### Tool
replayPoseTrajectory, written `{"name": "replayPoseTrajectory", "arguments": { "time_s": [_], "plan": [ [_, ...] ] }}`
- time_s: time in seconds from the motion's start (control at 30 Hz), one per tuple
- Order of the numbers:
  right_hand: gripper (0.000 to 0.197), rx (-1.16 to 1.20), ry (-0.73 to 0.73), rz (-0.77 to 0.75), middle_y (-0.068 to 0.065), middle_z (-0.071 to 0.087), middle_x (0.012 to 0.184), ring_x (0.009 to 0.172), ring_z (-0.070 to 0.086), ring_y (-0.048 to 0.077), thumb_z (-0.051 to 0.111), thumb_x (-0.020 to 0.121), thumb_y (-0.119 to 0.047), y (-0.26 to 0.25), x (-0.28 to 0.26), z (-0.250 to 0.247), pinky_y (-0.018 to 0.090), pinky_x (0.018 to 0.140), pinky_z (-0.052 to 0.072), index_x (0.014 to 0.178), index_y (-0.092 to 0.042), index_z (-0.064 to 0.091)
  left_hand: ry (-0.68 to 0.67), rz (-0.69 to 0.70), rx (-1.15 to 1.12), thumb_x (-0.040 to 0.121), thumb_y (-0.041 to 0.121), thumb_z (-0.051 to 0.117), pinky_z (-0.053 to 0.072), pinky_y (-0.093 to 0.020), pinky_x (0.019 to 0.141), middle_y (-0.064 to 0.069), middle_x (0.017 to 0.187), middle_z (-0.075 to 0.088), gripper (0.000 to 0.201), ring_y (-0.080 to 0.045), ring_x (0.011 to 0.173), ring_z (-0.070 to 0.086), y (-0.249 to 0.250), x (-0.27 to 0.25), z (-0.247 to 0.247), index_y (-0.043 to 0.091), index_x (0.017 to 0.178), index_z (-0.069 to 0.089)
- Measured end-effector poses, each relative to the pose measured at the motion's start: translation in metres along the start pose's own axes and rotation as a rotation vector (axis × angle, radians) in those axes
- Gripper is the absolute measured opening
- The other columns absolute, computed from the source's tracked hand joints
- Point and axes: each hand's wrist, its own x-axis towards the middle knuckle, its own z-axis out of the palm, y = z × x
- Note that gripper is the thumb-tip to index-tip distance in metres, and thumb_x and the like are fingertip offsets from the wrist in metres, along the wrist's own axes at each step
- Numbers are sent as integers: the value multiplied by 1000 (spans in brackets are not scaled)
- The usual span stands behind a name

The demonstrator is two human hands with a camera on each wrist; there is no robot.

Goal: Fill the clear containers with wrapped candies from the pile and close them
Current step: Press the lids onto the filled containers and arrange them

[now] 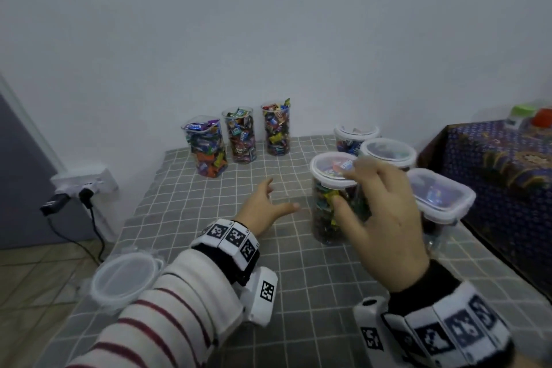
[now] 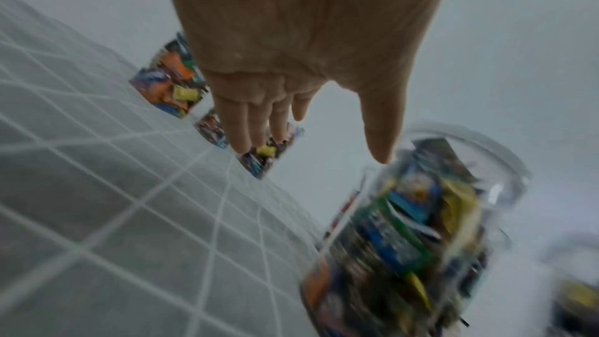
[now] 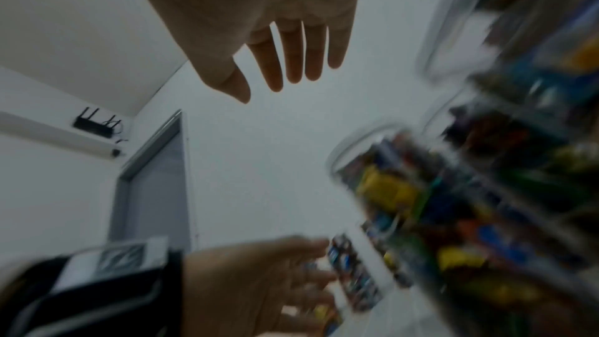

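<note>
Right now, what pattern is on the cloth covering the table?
Grey tablecloth with a white grid of squares, clearest in the head view.

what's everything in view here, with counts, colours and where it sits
tall open candy jars: 3, clear, back row by wall
lidded candy containers: 4, clear with white-rimmed lids, right side
loose lid: 1, clear, near-left table edge
tablecloth: 1, grey with white grid
patterned cloth: 1, dark blue, far right
wall socket with plugs: 1, white, left wall
left hand: open, above cloth
right hand: open, fingers spread by nearest lidded container
</note>
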Motion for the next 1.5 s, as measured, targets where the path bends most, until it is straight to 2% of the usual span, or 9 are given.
{"name": "replayPoseTrajectory", "arguments": {
  "time_s": [0.13,0.23,0.4,0.6,0.83,0.97,1.1,1.3,1.5],
  "plan": [
    [35,103,-346,-41,5,60,101,92,56,19,50,79,-35,-20,-6,50,24,80,43,99,-10,63,166,-22,-11,80,29,74,32,-42,110,-11,150,33,85,-27,136,34,-13,4,-44,15,148,24],
    [42,162,-548,60,2,53,115,107,51,17,52,84,-37,-19,-3,90,27,87,43,117,-12,56,282,-43,-10,79,26,74,34,-42,109,-13,147,36,82,-28,133,38,-23,11,-80,12,146,28],
    [50,155,-652,241,1,44,131,123,38,16,56,89,-31,-11,26,150,23,99,29,134,-13,42,435,-61,-19,78,26,75,34,-43,108,-12,148,38,82,-27,131,41,-35,29,-123,12,145,29],
    [55,61,-572,451,6,41,135,124,38,22,57,87,-31,12,58,217,34,100,36,134,-9,39,587,-91,11,76,30,77,32,-45,110,-14,149,35,90,-29,134,38,-41,78,-150,11,147,25],
    [49,38,-291,750,16,47,124,115,43,31,61,82,-24,42,103,293,39,93,37,122,-1,44,590,-119,-25,74,25,80,31,-43,111,-14,151,30,102,-30,136,35,-49,146,-161,10,150,14],
    [54,56,-108,912,18,46,125,117,42,32,62,78,-23,64,137,325,40,94,37,123,0,42,624,-56,-80,67,16,84,42,-32,97,-9,134,51,87,-22,119,52,-54,171,-159,10,139,34],
    [74,82,27,903,18,40,133,121,39,33,67,72,-21,79,165,349,41,100,32,134,-1,33,651,-61,-8,70,25,82,40,-25,84,-4,124,57,77,-19,106,56,-52,181,-157,12,132,39],
    [99,160,25,903,18,31,145,133,32,31,76,74,-30,101,189,367,38,109,26,147,-6,12,607,-54,23,68,27,83,45,-28,85,-3,122,58,78,-17,99,55,-59,186,-163,14,130,38],
    [99,79,4,850,20,36,141,129,39,32,74,76,-36,96,179,368,42,104,34,146,-1,12,616,-45,113,68,33,82,42,-27,81,-4,121,60,75,-23,106,58,-59,185,-165,14,126,40]
  ]
}}
